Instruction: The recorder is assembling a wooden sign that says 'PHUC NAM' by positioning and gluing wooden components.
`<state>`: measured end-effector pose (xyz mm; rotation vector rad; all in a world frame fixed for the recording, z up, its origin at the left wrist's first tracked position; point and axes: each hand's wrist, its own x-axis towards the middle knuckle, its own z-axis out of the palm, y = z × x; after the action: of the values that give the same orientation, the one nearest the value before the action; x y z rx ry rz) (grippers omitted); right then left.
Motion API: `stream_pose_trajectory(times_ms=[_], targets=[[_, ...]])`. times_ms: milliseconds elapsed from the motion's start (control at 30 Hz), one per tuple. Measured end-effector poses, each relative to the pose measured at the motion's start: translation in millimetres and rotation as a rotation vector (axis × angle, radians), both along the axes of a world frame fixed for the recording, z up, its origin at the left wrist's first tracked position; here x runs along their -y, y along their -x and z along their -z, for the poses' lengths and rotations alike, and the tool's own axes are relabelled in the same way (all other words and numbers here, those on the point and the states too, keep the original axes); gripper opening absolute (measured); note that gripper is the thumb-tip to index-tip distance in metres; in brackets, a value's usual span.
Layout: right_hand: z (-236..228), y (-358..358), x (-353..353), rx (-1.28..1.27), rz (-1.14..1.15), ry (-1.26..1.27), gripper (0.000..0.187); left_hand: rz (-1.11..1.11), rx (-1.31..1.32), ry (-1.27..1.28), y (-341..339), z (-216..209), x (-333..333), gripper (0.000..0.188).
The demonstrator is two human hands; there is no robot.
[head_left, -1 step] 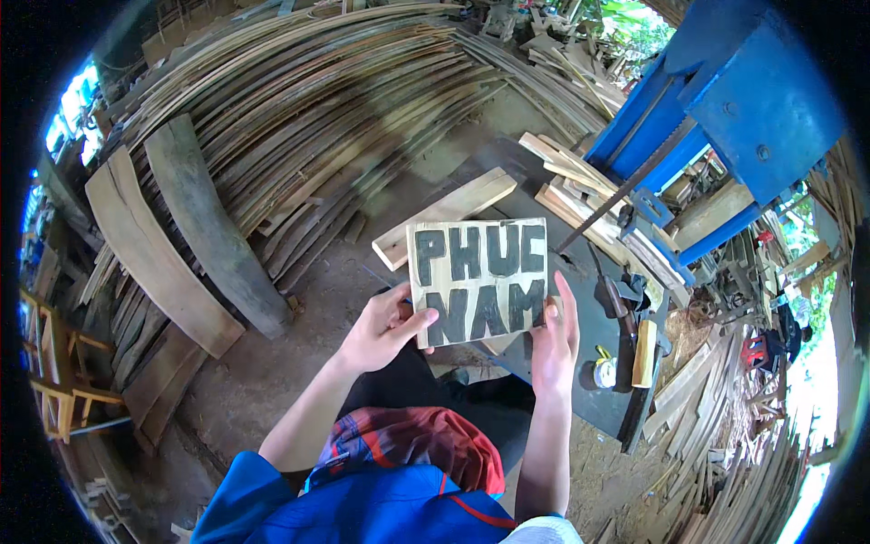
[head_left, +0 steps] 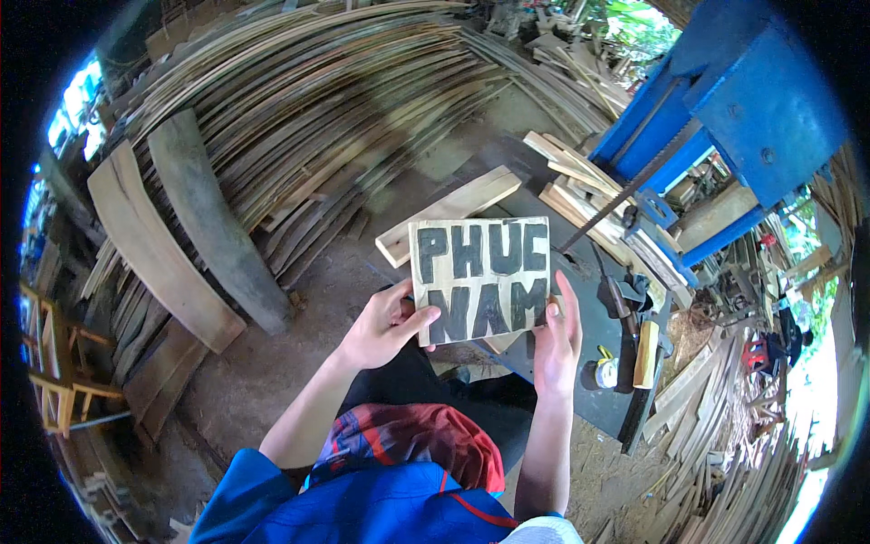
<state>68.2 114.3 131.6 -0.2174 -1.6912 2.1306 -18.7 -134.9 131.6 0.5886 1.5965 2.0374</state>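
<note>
A square wooden board (head_left: 480, 281) with large dark painted letters is held up in front of me, its lettered face toward me. My left hand (head_left: 388, 328) grips its lower left edge, the thumb lying on the face and the other fingers bent behind. At the lower right edge, my right hand (head_left: 556, 340) holds it between the thumb and fingers, partly hidden behind the board. Just past the board, a thick pale wood beam (head_left: 449, 216) lies at a slant on the dark machine table (head_left: 594, 412).
To the right stands a blue bandsaw (head_left: 761, 118) with its blade (head_left: 639, 181). Cut wood pieces (head_left: 603, 213), a tape roll (head_left: 604, 372) and a wood block (head_left: 645, 355) lie on its table. Long planks (head_left: 299, 118) are stacked behind; two curved slabs (head_left: 163, 249) lean at left.
Almost nothing differs. The whole view has shifted very slightly, and both hands keep the board in the same grip.
</note>
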Motion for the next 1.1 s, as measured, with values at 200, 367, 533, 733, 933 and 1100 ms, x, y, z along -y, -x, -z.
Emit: stream_pose_trajectory(times_ms=[200, 367, 533, 733, 933, 1100], targets=[[-2.9, 7.4, 3.1, -0.039, 0.053, 0.053, 0.070, 0.019, -0.135, 0.033, 7.2, 3.2, 7.5, 0.033], [0.1, -6.4, 0.9, -0.009, 0.016, 0.036, 0.054, 0.051, -0.065, 0.055, 0.9, 3.7, 17.1, 0.034], [15.4, -34.6, -10.0, 0.066, -0.046, 0.080, 0.045, 0.000, -0.160, 0.134, -9.9, 5.4, 9.0, 0.039], [-10.7, -48.8, -13.0, 0.129, -0.165, -0.206, 0.029, -0.005, -0.365, 0.140, -3.9, 6.1, 12.9, 0.042], [-20.6, -56.3, -24.7, 0.098, -0.055, -0.318, 0.026, 0.077, -0.339, 0.120, -2.5, 11.3, 14.1, 0.040], [-21.5, -63.6, -36.0, 0.100, 0.097, -0.311, 0.021, 0.032, -0.252, 0.045, -2.0, 13.5, 4.1, 0.042]])
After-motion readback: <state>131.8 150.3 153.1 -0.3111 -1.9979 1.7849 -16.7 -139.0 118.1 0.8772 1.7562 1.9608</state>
